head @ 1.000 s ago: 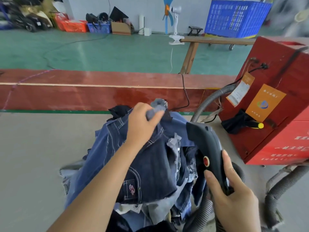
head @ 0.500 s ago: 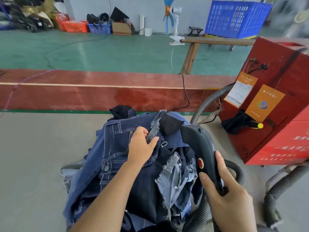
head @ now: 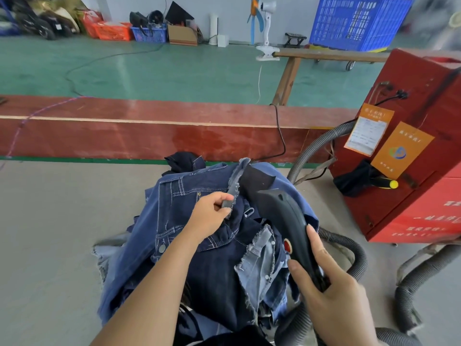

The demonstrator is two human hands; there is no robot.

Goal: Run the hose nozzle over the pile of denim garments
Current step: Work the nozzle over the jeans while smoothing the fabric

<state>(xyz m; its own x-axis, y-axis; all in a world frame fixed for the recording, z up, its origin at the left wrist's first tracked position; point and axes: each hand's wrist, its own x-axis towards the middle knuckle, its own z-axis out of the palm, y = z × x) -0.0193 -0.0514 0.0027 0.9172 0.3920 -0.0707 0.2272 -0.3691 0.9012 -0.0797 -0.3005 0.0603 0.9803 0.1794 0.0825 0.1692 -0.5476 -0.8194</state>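
A pile of dark and light blue denim garments (head: 174,236) lies on the grey table in front of me. My left hand (head: 209,216) pinches a frayed strip of denim on top of the pile. My right hand (head: 331,293) grips the rear handle of the black hose nozzle (head: 284,216), which has a red button on its side. The nozzle's tip points away from me and rests over the upper right of the pile, next to a dark patch of cloth. A grey ribbed hose (head: 354,255) loops off behind the handle.
A red machine box (head: 419,191) with orange labels stands at the right, a grey hose (head: 311,151) running from it. A red wooden ledge (head: 149,131) borders the table's far side. Beyond are a green floor, a blue crate (head: 356,21) and a white fan (head: 267,28).
My left hand has come down from a raised position to the top of the pile, still holding the denim strip. The nozzle has shifted slightly left and forward over the garments.
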